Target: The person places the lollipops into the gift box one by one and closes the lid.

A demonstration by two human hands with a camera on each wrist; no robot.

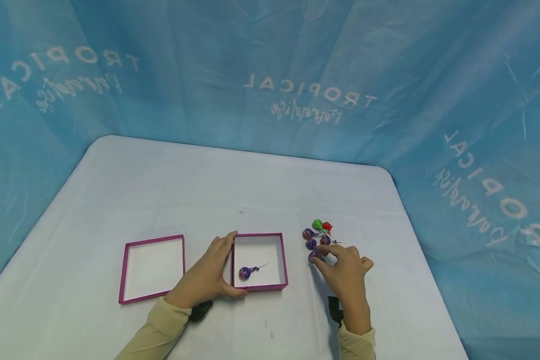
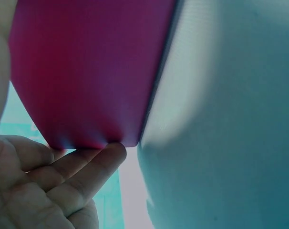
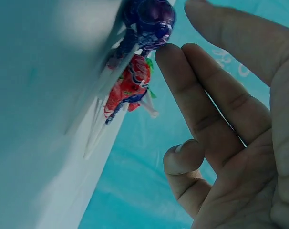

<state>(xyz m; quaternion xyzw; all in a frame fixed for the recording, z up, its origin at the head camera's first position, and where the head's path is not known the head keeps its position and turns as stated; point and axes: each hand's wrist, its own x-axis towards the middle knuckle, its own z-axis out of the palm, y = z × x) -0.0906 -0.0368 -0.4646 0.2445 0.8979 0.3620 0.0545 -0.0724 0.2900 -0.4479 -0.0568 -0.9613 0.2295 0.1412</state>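
Note:
My left hand (image 1: 209,272) holds the left side of an open magenta box (image 1: 284,260) with a white inside. Its thumb lies along the near wall and its fingers (image 2: 89,174) press the far corner. One purple-wrapped lollipop (image 1: 245,273) lies inside the box. To the right, my right hand (image 1: 343,272) reaches around another purple lollipop (image 1: 314,256) on the table. In the right wrist view, a fingertip meets the lower edge of this lollipop's head (image 3: 151,21), while the thumb stands slightly apart from it. The other fingers are spread.
Beyond the right hand lie several more lollipops: purple ones (image 1: 311,244), a green one (image 1: 317,224) and a red one (image 1: 327,226). A magenta-rimmed lid (image 1: 123,272) lies left of the box. Blue printed curtains (image 1: 252,120) surround the white table (image 1: 207,185).

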